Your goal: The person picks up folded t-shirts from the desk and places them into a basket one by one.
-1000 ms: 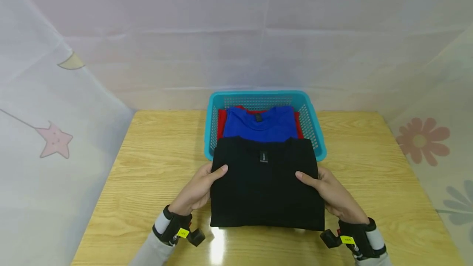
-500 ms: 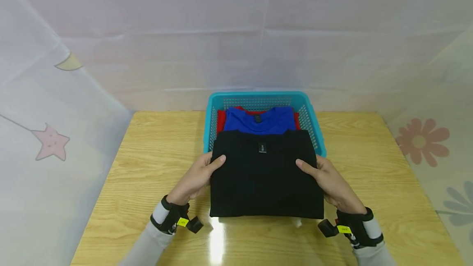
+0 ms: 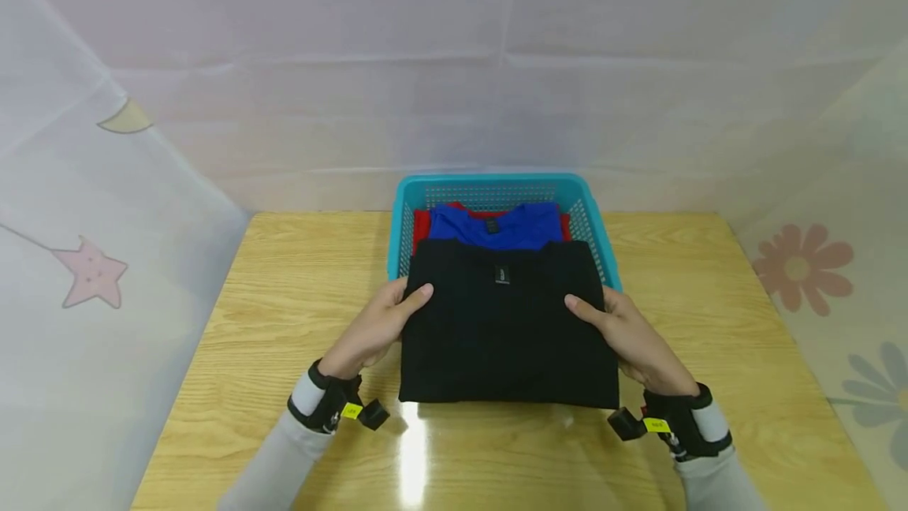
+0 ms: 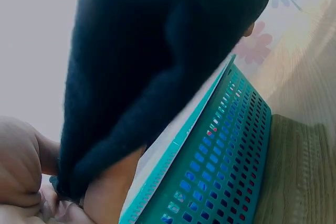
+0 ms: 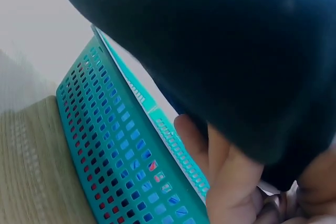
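Note:
A folded black T-shirt [image 3: 507,337] with a neck label is held level between both hands, its collar edge over the near part of a blue plastic basket [image 3: 397,235]. My left hand [image 3: 372,327] grips its left side, thumb on top and fingers underneath. On the opposite side my right hand [image 3: 634,337] grips it the same way; in the right wrist view its fingers [image 5: 231,182] show below the cloth. Inside the basket lies a folded blue T-shirt [image 3: 525,225] on top of red cloth [image 3: 422,227]. The black shirt hides the basket's near rim in the head view.
The basket stands at the far edge of a wooden table [image 3: 298,282], close to a pale curtain [image 3: 340,85]. Printed cloth hangs on both sides. A camera is strapped to each wrist.
Both hands have carried the black T-shirt forward, further over the basket. More of the blue T-shirt is covered in the head view. The grip looks the same.

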